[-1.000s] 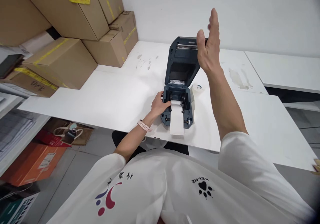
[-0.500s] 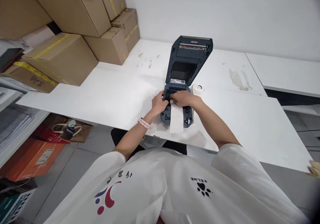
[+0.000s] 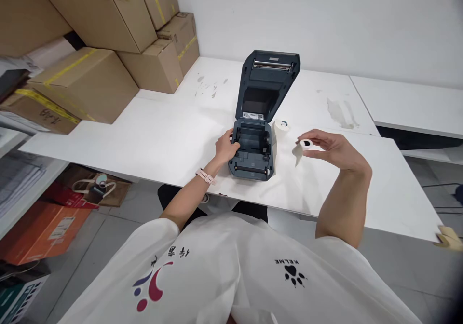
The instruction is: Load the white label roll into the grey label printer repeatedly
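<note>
A dark grey label printer [image 3: 252, 161] stands on the white table with its lid [image 3: 269, 85] raised and its inside bare of paper. My left hand [image 3: 226, 148] grips the printer's left side wall, thumb over the rim. To the right of the printer, my right hand [image 3: 327, 149] holds a small roll of white label paper [image 3: 306, 144] in the air between thumb and fingers. A loose end of paper hangs from that roll. Another white label roll [image 3: 281, 127] lies on the table just behind the printer's right side, partly hidden by it.
Several cardboard boxes [image 3: 88, 83] with yellow tape are stacked at the table's left end. A white wall [image 3: 314, 20] rises behind the table [image 3: 173, 141]. On the floor at left are an orange box [image 3: 54, 227] and a paper bag [image 3: 117, 189].
My right hand has lifted the paper roll out of the printer and carried it to the right. My left hand stays at the printer's left side.
</note>
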`<state>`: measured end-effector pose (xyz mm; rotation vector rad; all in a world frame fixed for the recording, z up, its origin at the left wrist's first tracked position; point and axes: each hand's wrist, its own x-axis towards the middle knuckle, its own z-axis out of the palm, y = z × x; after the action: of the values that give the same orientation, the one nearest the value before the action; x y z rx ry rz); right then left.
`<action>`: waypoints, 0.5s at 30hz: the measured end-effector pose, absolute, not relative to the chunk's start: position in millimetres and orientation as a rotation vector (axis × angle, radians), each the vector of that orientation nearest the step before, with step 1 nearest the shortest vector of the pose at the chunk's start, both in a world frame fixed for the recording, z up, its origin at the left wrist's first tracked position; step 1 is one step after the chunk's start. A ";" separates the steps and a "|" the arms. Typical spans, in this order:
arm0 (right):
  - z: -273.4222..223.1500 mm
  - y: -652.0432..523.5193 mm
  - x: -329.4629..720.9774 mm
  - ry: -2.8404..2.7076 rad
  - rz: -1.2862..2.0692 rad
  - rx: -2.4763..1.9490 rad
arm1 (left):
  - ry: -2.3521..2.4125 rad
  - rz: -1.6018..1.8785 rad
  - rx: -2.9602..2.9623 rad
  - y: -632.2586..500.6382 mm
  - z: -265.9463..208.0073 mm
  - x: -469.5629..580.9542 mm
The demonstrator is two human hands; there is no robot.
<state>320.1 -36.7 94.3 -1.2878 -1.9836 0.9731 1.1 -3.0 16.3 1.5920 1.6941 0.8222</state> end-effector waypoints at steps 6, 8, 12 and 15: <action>3.1 -20.1 349.2 -1.557 0.943 -1.600 | 1.710 0.828 1.607 -2.7 16.1 1.6; -12.5 -11.4 348.8 -1.534 0.956 -1.630 | 1.712 0.828 1.599 -2.8 16.0 1.4; -7.4 -10.3 351.8 -1.634 1.053 -1.597 | 1.715 0.830 1.578 -3.6 16.3 1.1; 9.2 -9.2 355.6 -1.663 1.101 -1.526 | 1.714 0.831 1.586 -3.5 15.1 0.7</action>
<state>355.6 -9.2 9.2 -1.5260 -1.6633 1.1014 0.7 -3.5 15.1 1.5863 1.7144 0.8308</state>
